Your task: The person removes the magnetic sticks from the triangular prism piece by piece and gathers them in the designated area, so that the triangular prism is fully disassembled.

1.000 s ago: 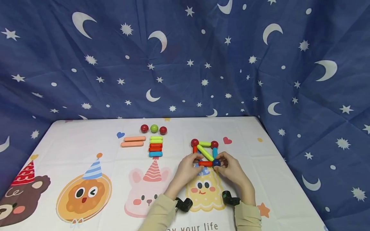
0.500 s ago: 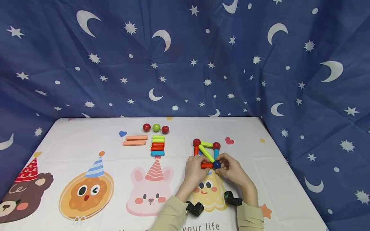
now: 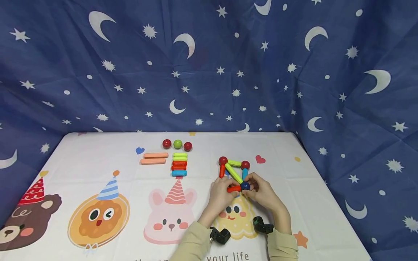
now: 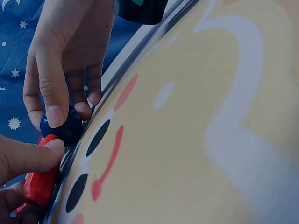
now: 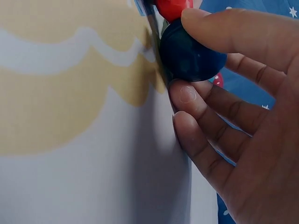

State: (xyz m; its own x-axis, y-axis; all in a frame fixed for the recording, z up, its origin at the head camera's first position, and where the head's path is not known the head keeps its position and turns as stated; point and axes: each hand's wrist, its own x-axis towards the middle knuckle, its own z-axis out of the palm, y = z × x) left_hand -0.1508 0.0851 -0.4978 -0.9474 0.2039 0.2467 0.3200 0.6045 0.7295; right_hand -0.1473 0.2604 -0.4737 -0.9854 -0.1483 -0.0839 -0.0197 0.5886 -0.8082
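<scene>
My left hand (image 3: 221,193) pinches a short red rod (image 4: 41,185) between thumb and fingers; its right end meets a dark blue ball (image 5: 190,53). Thumb and fingers of my right hand (image 3: 265,193) hold that ball. From the ball, a long yellow-green rod (image 3: 233,173) slants up to a red ball (image 3: 223,160), and a blue rod (image 3: 245,173) runs up to a second red ball (image 3: 245,165). A short yellow-green rod (image 3: 234,163) joins the two red balls. Another red rod (image 3: 222,171) comes down from the left one, its lower end near my left fingers.
Left of the hands lie two orange rods (image 3: 154,155) and a stack of short rods (image 3: 179,164) in yellow-green, red and blue. Behind them sit two red balls (image 3: 167,144) and a green ball (image 3: 177,144). A blue star-patterned curtain (image 3: 209,72) hangs beyond the printed tablecloth (image 3: 107,152).
My left hand has shifted right and slightly nearer with the red rod, which now tilts a little. My right hand stays at the blue ball. The head view has drifted slightly.
</scene>
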